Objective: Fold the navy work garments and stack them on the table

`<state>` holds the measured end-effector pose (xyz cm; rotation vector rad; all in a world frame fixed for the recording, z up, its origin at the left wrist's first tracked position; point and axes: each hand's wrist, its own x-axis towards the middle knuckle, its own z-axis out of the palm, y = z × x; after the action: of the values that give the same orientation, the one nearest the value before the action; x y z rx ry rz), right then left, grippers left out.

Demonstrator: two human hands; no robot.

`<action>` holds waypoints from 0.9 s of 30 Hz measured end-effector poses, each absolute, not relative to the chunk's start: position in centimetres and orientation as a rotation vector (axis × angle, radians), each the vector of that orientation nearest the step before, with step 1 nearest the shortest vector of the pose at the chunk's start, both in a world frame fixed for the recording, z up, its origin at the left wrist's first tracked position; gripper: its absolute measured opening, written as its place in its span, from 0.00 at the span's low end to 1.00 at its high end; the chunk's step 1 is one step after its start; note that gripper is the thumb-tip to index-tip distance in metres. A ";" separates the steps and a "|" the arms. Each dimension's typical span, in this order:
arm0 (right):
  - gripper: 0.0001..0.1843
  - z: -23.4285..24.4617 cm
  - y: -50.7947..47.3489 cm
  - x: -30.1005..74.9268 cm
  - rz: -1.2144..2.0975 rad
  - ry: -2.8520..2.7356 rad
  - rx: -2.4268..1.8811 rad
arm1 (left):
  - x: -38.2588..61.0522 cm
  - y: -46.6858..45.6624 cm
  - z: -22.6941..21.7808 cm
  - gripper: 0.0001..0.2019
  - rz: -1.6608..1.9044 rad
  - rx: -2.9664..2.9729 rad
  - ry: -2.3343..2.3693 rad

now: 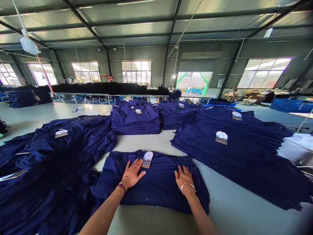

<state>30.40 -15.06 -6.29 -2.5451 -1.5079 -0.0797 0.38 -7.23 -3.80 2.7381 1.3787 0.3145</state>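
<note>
A navy blue garment (158, 187) lies spread flat on the pale table (244, 209) right in front of me, with a paper hang tag (147, 159) at its far edge. My left hand (132, 174) rests flat on the garment just below the tag, fingers spread, holding nothing. My right hand (184, 177) lies palm down on the cloth to the right, fingers stretched out, with a bangle on the wrist. Both hands press on the fabric about a forearm's length apart.
A loose heap of navy garments (49, 163) lies at my left. A fanned row of folded ones (234, 143) runs along the right. Two neat stacks (135, 120) stand behind. Dark piles on racks (97, 88) line the far wall; a person sits at the far right.
</note>
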 end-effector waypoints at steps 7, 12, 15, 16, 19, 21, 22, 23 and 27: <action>0.28 -3.5 -16.9 30.4 -0.285 -1.654 -2.241 | 0.3 -8.0 -2.0 0.31 0.207 2.628 1.367; 0.32 -2.7 -20.3 31.0 -0.167 -1.524 -2.515 | -1.5 -10.1 -2.3 0.29 0.248 2.671 1.544; 0.35 -3.1 -20.8 31.1 0.115 -1.426 -2.682 | -2.5 -11.1 -2.8 0.29 0.142 2.644 1.574; 0.35 -3.2 -20.7 31.0 0.141 -1.427 -2.688 | -2.6 -11.3 -2.8 0.29 0.109 2.624 1.575; 0.35 -3.3 -20.6 31.0 0.118 -1.423 -2.663 | -2.7 -11.5 -2.0 0.28 0.091 2.592 1.569; 0.35 -3.3 -20.8 31.4 0.068 -1.354 -2.647 | -3.1 -11.4 -1.0 0.26 0.179 2.615 1.630; 0.35 -3.3 -21.0 31.6 0.033 -1.297 -2.647 | -3.6 -11.2 -0.4 0.25 0.246 2.633 1.699; 0.36 -3.4 -21.1 32.0 -0.001 -1.236 -2.653 | -4.4 -11.0 0.1 0.24 0.313 2.643 1.796; 0.37 -3.6 -21.4 33.3 -0.052 -1.178 -2.673 | -8.4 -9.6 1.2 0.29 0.357 2.420 2.229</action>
<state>33.34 -21.41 -3.61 -2.6732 -1.1785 -0.0520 -8.40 -9.62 1.21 2.4202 2.2293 0.3571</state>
